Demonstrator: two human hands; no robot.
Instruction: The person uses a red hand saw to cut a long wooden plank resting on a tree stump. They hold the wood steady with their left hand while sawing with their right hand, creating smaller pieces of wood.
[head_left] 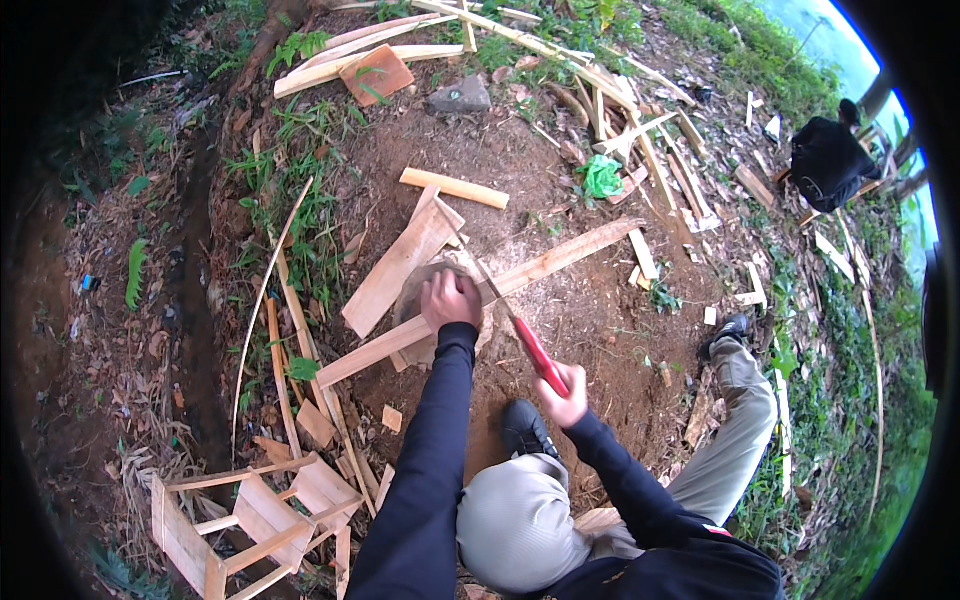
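My left hand (452,300) is closed on a long, narrow wooden plank (565,256), pressing it against a round stump (432,345). In my right hand (564,395) is the red handle of a handsaw (533,350). Its thin blade runs up and to the left across the plank, just right of my left hand. Pale sawdust lies around the stump. Wider board pieces (405,265) lie beyond my left hand, partly over the stump, and a short wooden strip (455,188) rests on the soil past them.
A small wooden shelf frame (262,525) stands at lower left. Long strips (300,330) lie along the left. A reddish brick (377,75), a grey stone (460,96), a stack of sticks (630,130) and a green plastic bag (601,177) are farther off. Another person (832,155) sits at far right.
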